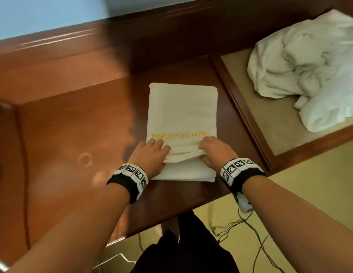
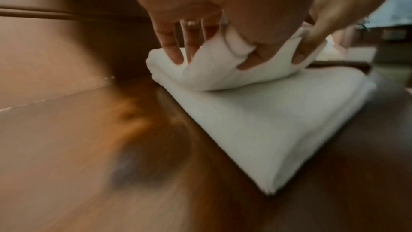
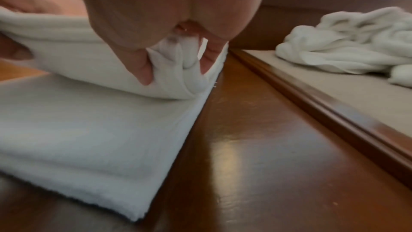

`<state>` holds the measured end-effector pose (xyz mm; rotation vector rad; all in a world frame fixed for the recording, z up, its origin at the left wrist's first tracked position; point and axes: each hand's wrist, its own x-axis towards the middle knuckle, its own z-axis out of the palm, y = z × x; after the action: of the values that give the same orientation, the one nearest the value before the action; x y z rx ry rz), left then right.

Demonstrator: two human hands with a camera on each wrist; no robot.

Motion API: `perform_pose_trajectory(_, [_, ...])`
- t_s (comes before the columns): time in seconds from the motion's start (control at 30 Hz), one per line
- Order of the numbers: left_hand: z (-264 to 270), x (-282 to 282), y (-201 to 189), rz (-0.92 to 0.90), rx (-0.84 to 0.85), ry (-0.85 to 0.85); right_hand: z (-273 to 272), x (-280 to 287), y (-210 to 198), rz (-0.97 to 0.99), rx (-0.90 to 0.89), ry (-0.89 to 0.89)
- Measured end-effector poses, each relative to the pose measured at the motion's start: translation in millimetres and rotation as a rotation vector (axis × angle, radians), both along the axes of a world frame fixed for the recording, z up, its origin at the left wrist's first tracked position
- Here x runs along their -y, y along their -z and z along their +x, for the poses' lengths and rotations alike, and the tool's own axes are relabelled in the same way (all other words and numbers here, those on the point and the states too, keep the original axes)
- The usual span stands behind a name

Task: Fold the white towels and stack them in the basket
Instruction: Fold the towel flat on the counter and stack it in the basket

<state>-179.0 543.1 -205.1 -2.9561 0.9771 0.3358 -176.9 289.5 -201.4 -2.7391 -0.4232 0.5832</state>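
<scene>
A white towel [image 1: 181, 113] with yellow "MARCO POLO HOTEL" lettering lies folded lengthwise on the brown wooden table [image 1: 73, 134]. My left hand [image 1: 152, 152] pinches the left end of a raised fold across the towel's near part, and my right hand [image 1: 213, 150] pinches the right end. The fold is lifted off the layer below. The left wrist view has my left hand [image 2: 200, 45] with fingers over the towel [image 2: 278, 112] and thumb tucked under the fold. My right hand [image 3: 169, 55] grips the bunched edge of the towel [image 3: 89, 121] the same way. No basket is in view.
A crumpled heap of white towels [image 1: 309, 62] lies on a lower beige platform with a wooden frame [image 1: 246, 113] to the right; the heap [image 3: 347, 47] also shows in the right wrist view. Cables [image 1: 250, 233] trail over the greenish floor by my legs.
</scene>
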Motion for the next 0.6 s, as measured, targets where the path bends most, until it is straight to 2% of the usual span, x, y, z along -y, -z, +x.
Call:
perform_pose_trajectory(0.1, [2.3, 3.4, -16.6, -0.118, 0.079, -0.061, -1.1, 12.8, -9.9, 0.034, 0.201, 0.072])
perform_pose_trajectory(0.17, [-14.2, -5.7, -10.2, -0.107, 0.088, -0.016, -20.6, 12.6, -10.5, -0.021, 0.267, -0.018])
perform_pose_trajectory(0.23, [-34.5, -17.3, 6.3, -0.057, 0.016, 0.035, -48.3, 9.2, 1.0, -0.129, 0.205, -0.123])
perform_pose_trajectory(0.3, [-44.5, -21.3, 18.5, -0.063, -0.020, 0.050, -64.4, 10.8, 11.5, -0.184, 0.133, -0.109])
perform_pose_trajectory(0.4, [-44.2, -18.7, 18.1, -0.110, 0.023, 0.054, -62.3, 11.0, 12.4, -0.169, 0.159, -0.035])
perform_pose_trajectory(0.47, [-49.6, -22.6, 19.6, -0.119, 0.044, 0.037, -68.0, 10.7, 10.3, -0.154, 0.164, -0.078])
perform_pose_trajectory(0.6, [-60.3, -32.5, 31.0, -0.053, -0.047, -0.053, -83.3, 11.7, 15.3, -0.115, 0.141, -0.105])
